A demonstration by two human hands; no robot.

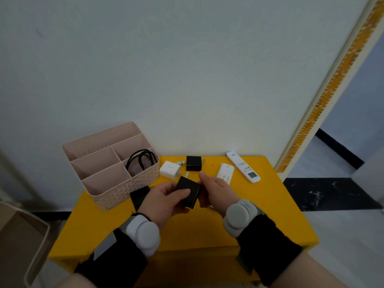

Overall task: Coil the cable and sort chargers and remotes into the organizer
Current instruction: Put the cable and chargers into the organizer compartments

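- Over the middle of the yellow table (270, 215): black charger block (188, 194), held off the surface between both hands and tilted, one corner up. It looks to be under inspection or being turned before sorting.
- Left hand (164, 199): curled round the block's left side, thumb pressed on its top face.
- Right hand (214, 190): gripping the block's right edge, forefinger raised. The fingers behind the block are hidden.
- Organizer (108, 196): pink, woven-pattern walls, at the table's left rear corner against the wall, and overhanging the left edge slightly.
- Cable (141, 161): black, already coiled and standing in the organizer's right-hand compartment. The other compartments show nothing inside.
- White charger (170, 170): lying just beside the organizer's right wall.
- Second black charger (193, 163): behind the hands, prongs pointing right.
- Slim white remote (225, 173) and screen remote (243, 167): side by side at right rear, the latter near the back edge.
- Flat black item (139, 196): partly under the left wrist, touching the organizer's front; its kind is unclear.
- Room: bare table at the front and right. The path to the organizer runs left over the flat black item.
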